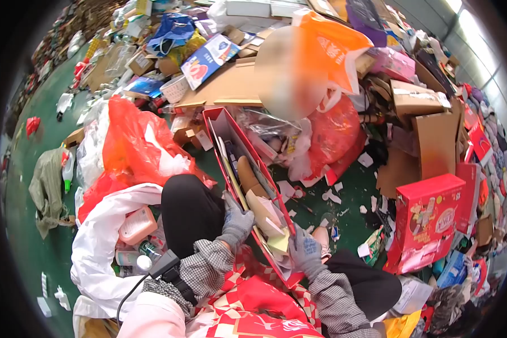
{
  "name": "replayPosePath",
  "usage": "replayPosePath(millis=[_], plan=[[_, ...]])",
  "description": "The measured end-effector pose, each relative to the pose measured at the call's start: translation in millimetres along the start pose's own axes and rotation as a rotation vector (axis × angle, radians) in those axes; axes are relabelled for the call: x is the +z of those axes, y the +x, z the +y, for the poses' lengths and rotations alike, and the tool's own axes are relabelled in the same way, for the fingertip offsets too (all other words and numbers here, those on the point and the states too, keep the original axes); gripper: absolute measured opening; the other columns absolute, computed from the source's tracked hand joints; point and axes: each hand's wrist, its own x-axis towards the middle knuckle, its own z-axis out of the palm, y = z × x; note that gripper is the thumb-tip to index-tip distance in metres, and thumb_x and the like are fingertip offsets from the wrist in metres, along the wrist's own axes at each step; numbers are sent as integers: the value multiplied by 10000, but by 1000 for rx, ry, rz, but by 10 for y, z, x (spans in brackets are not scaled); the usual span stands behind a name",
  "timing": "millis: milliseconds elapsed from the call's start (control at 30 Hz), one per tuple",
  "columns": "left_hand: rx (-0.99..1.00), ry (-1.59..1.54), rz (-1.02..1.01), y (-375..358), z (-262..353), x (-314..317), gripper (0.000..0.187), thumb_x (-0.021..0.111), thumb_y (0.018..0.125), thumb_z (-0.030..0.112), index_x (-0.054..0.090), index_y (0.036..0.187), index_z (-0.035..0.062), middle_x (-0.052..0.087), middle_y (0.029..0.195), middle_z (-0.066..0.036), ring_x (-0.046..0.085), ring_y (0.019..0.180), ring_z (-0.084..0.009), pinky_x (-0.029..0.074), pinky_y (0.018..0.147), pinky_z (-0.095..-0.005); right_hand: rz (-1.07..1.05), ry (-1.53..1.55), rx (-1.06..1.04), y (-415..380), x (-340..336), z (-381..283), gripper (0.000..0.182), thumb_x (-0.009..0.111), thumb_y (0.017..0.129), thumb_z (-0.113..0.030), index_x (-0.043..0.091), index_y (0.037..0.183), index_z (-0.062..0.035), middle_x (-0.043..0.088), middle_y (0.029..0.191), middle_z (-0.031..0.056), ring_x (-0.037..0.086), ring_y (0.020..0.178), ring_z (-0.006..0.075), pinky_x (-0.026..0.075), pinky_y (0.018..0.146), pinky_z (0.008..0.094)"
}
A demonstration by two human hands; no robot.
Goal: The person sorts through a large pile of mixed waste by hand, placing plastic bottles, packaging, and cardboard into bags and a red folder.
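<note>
A long, narrow red box [213, 119], open at the top, lies tilted between the knees. Inside it are papers, brown cardboard pieces and a pale yellow sheet [279, 243]. My left hand [238, 221], in a grey glove, grips the box's left side, fingers at the edge. My right hand [306, 249], also gloved, holds the right side near the lower end. Parts of both hands' fingers are hidden by the box walls.
To the left, a white sack [90, 250] holds bottles, beside red plastic bags [132, 143]. A red printed carton [431, 219] stands at right. Ahead lie flat cardboard [225, 87], an orange bag [329, 50] and mixed waste. Paper scraps dot the green floor [315, 203].
</note>
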Motion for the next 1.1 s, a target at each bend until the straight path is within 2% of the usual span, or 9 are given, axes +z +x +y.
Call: replayPosePath(millis=[67, 133, 267, 367, 467, 733, 900, 1033, 1100], plan=[[352, 215, 239, 84, 479, -306, 801, 582, 715, 109, 157, 1393, 63, 283, 1370, -205, 428, 1141, -325, 370, 943, -393, -332, 113, -105, 448, -188, 114, 440, 542, 857, -298, 466, 1170, 1, 612, 1000, 171, 612, 891, 294, 473, 753, 377], [573, 464, 178, 280, 991, -641, 755, 604, 721, 171, 242, 1380, 100, 286, 1366, -209, 290, 1248, -368, 236, 1037, -442, -65, 494, -201, 899, -443, 123, 427, 568, 867, -231, 483, 1197, 25, 626, 1043, 104, 598, 931, 150, 467, 815, 271], [655, 650, 49, 887, 1104, -582, 533, 586, 753, 326, 478, 1235, 126, 405, 1297, -186, 310, 1246, -380, 224, 1020, -509, 81, 582, -31, 2050, -798, -344, 424, 575, 864, -215, 485, 1203, 21, 596, 1080, 137, 581, 975, 156, 458, 826, 273], [602, 357, 88, 1190, 1113, -367, 529, 616, 736, 323, 500, 1192, 80, 483, 1232, -165, 396, 1190, -370, 298, 996, -468, 257, 145, -259, 3024, -547, -537, 574, 589, 781, -329, 433, 1268, -68, 557, 1126, 176, 534, 1035, 317, 423, 859, 386], [614, 138, -18, 1267, 1229, -370, 505, 595, 754, 304, 493, 1188, 65, 474, 1239, -170, 378, 1201, -383, 307, 985, -480, 327, -244, -217, 3755, -294, -848, 745, 620, 737, -362, 292, 1372, -152, 345, 1371, 145, 285, 1282, 333, 225, 1030, 489], [673, 47, 29, 1383, 1488, -340, 457, 614, 776, 196, 489, 1187, 44, 499, 1193, -168, 420, 1162, -391, 345, 978, -464, 319, -763, -324, 4859, 152, -591, 667, 661, 699, -370, 410, 1281, -161, 409, 1321, 81, 341, 1251, 263, 211, 1027, 496], [623, -75, -19, 1440, 1561, -280, 438, 611, 770, 198, 504, 1162, 34, 526, 1154, -181, 455, 1143, -352, 338, 991, -420, 619, -518, -620, 4299, -1253, -1070, 354, 625, 739, -269, 515, 1046, -133, 563, 911, 60, 565, 885, 251, 442, 755, 389], [682, -129, -49, 1536, 1458, -166, 469, 612, 771, 219, 478, 1168, 8, 520, 1140, -212, 491, 1072, -370, 382, 937, -404, 801, -209, -506, 3426, -2323, -1177, 310, 619, 776, -277, 550, 1020, -98, 603, 826, 131, 604, 741, 307, 465, 628, 400], [474, -349, -126, 1480, 1420, -102, 514, 608, 802, 158, 411, 1261, 39, 545, 1101, -116, 537, 980, -213, 433, 848, -315, 908, -104, -419, 2884, -2768, -1060, 305, 616, 805, -272, 577, 1018, -56, 613, 764, 140, 619, 695, 279, 471, 612, 366]])
